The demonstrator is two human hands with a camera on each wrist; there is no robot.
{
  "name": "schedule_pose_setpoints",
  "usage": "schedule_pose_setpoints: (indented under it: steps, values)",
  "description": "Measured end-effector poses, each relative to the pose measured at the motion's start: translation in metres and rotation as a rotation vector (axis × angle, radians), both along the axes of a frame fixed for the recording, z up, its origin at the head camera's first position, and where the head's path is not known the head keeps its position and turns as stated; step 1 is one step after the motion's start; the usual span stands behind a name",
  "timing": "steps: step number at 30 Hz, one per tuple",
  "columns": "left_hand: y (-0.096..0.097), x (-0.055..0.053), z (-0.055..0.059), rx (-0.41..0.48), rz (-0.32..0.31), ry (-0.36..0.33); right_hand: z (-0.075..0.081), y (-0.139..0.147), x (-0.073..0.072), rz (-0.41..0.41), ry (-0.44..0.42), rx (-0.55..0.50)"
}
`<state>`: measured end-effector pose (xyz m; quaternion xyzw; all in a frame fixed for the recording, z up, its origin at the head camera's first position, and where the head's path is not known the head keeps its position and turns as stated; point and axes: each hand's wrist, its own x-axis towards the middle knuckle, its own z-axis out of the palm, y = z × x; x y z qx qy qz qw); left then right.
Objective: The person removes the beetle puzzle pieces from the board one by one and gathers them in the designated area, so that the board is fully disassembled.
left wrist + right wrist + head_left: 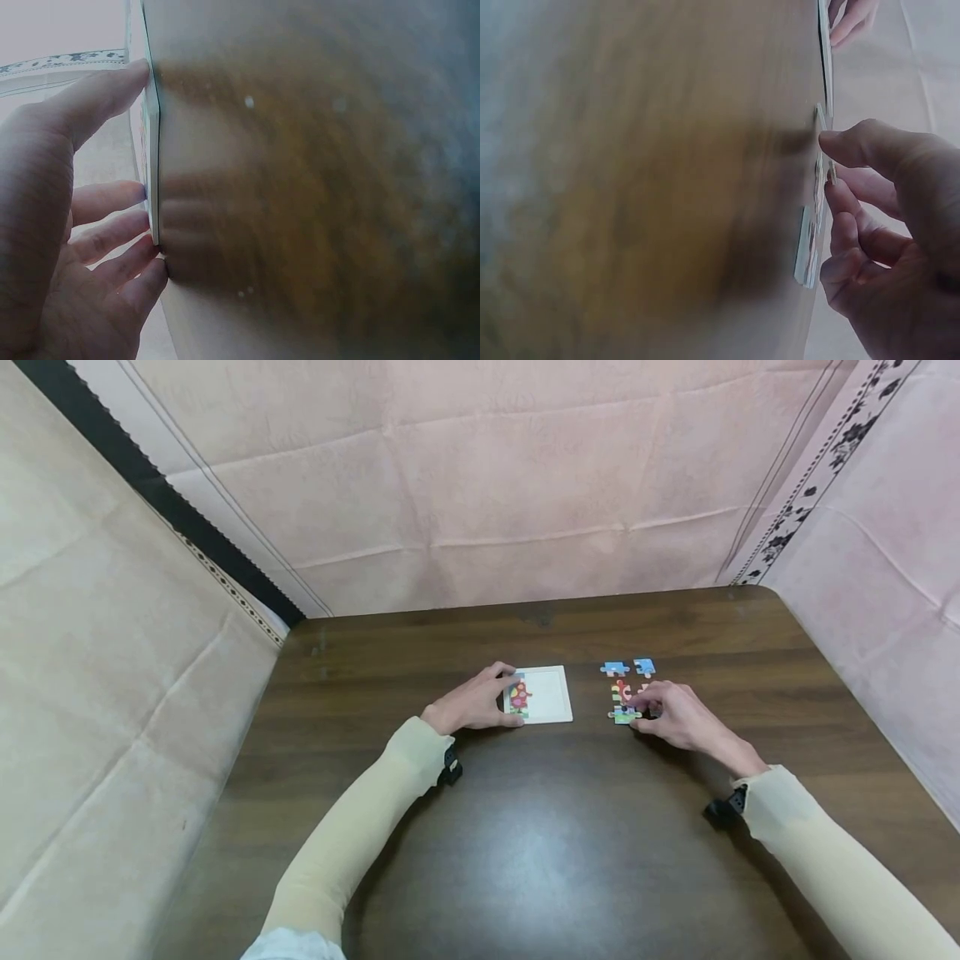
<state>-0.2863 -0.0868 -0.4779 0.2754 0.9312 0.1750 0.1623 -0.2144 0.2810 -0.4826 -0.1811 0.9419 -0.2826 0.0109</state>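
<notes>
While the left hand [480, 700] grips the left side of a flat, square white puzzle tray [549, 695] between thumb and fingers, the right hand [682, 718] bends its fingers over loose cardboard jigsaw pieces [626, 716]; whether it grasps one cannot be told. Fitted red, yellow and green pieces [519, 700] occupy the tray's left strip, beside the left fingertips. Two blue jigsaw pieces [615, 668] lie just beyond the right fingers, apart from each other. All rest on a brown wood-grain table [525, 827], tray and loose pieces lying between the hands. Pale yellow sleeves [375, 810] cover both forearms.
</notes>
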Motion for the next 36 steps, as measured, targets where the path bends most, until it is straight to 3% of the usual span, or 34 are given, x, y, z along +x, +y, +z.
schedule_pose_setpoints:
  steps: [9, 22, 36]
  values:
    - [0.0016, 0.0003, -0.0006, -0.001, 0.002, -0.002, 0.0001, 0.0051, -0.0025, 0.013, -0.047, 0.029]
    - [0.0010, -0.0020, -0.0010, 0.000, -0.009, 0.006, 0.0013, 0.0066, -0.0042, 0.062, -0.031, 0.051]
    - [0.0003, -0.0019, -0.0006, -0.003, -0.009, 0.005, 0.0039, 0.0046, -0.0067, 0.036, -0.088, 0.057]
